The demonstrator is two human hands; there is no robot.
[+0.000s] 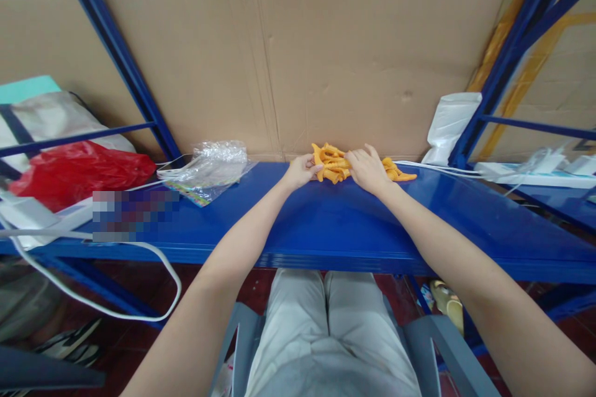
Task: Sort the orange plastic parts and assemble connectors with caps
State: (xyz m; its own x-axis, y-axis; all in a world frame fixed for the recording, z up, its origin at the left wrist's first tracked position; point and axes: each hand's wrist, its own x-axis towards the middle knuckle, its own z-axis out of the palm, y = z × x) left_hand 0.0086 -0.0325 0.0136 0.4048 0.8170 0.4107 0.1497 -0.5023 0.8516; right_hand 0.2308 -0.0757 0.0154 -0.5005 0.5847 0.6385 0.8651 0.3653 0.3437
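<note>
A heap of small orange pieces (336,165) lies at the back of the blue metal shelf (326,223), against a cardboard wall. My left hand (302,170) is closed in a pinch on pieces at the heap's left edge. My right hand (369,169) rests on top of the heap's right part, fingers curled over the pieces. More orange pieces (399,173) stick out to the right of that hand. Both forearms reach forward over the shelf.
A crumpled clear plastic bag (210,167) lies left of the heap, a red plastic bag (79,172) further left. White cables (93,298) hang off the left. A white pouch (451,124) leans by the blue upright on the right. The cardboard sheet (326,56) closes the back.
</note>
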